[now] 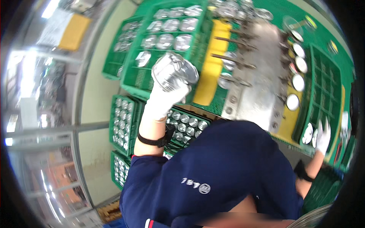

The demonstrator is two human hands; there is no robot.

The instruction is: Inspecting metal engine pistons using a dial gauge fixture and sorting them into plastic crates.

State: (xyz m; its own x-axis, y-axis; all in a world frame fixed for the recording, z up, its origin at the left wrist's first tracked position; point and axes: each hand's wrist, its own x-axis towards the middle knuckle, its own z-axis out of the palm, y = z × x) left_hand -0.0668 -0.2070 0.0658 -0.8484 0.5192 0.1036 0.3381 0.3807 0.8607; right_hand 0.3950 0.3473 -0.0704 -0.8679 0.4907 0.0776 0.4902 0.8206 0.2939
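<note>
My left hand [165,100], in a white glove, is wrapped round a shiny piston-like metal part [173,72]. It holds the part up over the near end of a large green divided crate [131,81], where rows of similar shiny parts sit. Far to the right, my right hand [323,138], also gloved, reaches into the near end of another green divided crate [317,68]. Its fingers are apart and nothing shows in them. Beside those fingers lie two shiny round parts [308,133]; I cannot tell whether the hand touches the closer one.
Between the crates stands a metal fixture plate [262,76] with rods [228,59] sticking out leftward. White-faced round parts [298,81] line its right side. Yellow strips [211,64] flank it. More filled green crates [123,123] are stacked at lower left, near a partition wall [100,76].
</note>
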